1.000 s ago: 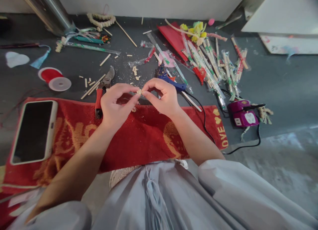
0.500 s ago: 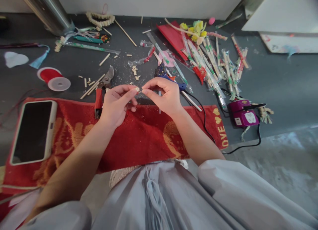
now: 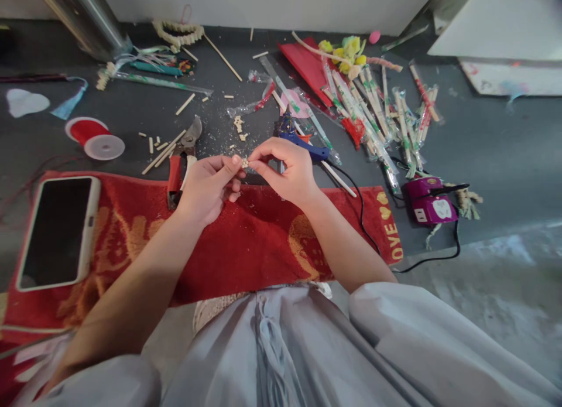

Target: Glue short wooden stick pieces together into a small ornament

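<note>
Between thumb and fingers of my left hand (image 3: 206, 187) is a tiny pale cluster of cut wooden stick pieces (image 3: 244, 162). My right hand (image 3: 287, 168) pinches at the right edge of this cluster; whether a separate bit sits between those fingertips is too small to tell. Just behind my right hand lies a blue hot glue gun (image 3: 311, 149), its nozzle end dark and speckled. Pruning shears (image 3: 174, 175) with one red and one white handle rest left of my left hand, partly on the red towel (image 3: 246, 243).
Cut stick pieces (image 3: 163, 155) and crumbs litter the grey table. Wrapped sticks (image 3: 369, 114) are heaped at right, near a purple power socket (image 3: 430, 201) with black cables. A red ribbon spool (image 3: 94, 139) and a phone (image 3: 59, 234) are at left. A metal post (image 3: 83, 20) stands behind.
The cluster has turned in my left fingers, so its piece ends now show. My right fingertips have moved slightly left and down, closing the small gap to it.
</note>
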Motion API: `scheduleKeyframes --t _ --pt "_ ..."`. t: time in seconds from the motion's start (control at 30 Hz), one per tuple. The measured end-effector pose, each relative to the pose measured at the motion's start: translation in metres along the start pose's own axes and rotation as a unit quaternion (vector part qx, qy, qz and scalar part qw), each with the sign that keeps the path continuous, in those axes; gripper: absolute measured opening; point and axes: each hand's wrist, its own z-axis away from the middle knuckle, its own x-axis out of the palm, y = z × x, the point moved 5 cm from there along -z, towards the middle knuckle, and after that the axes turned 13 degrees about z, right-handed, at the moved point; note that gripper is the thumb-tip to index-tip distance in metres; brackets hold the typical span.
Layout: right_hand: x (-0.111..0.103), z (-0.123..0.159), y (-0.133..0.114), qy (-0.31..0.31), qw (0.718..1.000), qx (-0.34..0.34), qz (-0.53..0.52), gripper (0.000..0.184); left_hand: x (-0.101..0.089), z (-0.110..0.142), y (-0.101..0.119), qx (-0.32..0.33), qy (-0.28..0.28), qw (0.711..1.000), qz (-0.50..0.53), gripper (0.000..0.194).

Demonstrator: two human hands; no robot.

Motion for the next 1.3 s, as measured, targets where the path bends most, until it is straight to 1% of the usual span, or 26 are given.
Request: scheduleKeyframes --t 0.1,0.23,0.5,0.57,0.7,0.8,1.0,1.1,1.17,1.3 --pt "0.002 0.001 0.001 -0.016 1.0 0.005 0.005 0.025 0.0 0.0 0.0 0.013 0.004 1.0 -0.017 0.035" --pt "0.004 0.002 0.001 -0.016 1.0 0.003 0.003 0.026 0.0 0.001 0.002 0.034 0.007 0.999 -0.035 0.035" --pt "0.003 0.003 0.0 0.008 1.0 -0.009 -0.013 0.021 0.0 0.001 0.003 0.033 0.023 0.999 -0.017 0.032" --pt "0.004 0.003 0.0 0.004 1.0 -0.006 -0.015 0.022 0.0 0.002 0.004 0.029 0.029 0.999 -0.016 0.031" --pt "0.005 0.003 0.002 -0.012 1.0 0.008 -0.007 0.023 -0.001 0.002 0.003 0.023 0.039 0.999 -0.016 0.03" --pt "0.005 0.003 0.002 -0.007 1.0 0.018 -0.009 0.021 -0.001 0.001 0.003 0.023 0.036 0.999 -0.015 0.029" --pt "0.008 0.003 0.006 -0.01 0.996 0.066 -0.057 0.014 -0.002 0.001 0.006 0.029 0.016 0.999 -0.009 0.029" --pt "0.008 0.004 0.011 -0.015 0.993 0.085 -0.078 0.02 -0.003 0.001 0.007 0.02 0.014 1.0 -0.019 0.029" --pt "0.008 0.003 0.012 -0.025 0.993 0.078 -0.084 0.024 -0.003 0.001 0.007 0.011 0.018 0.999 -0.032 0.028" --pt "0.006 0.001 0.009 -0.054 0.994 0.04 -0.09 0.022 -0.002 0.001 0.008 0.005 0.023 0.998 -0.05 0.026"
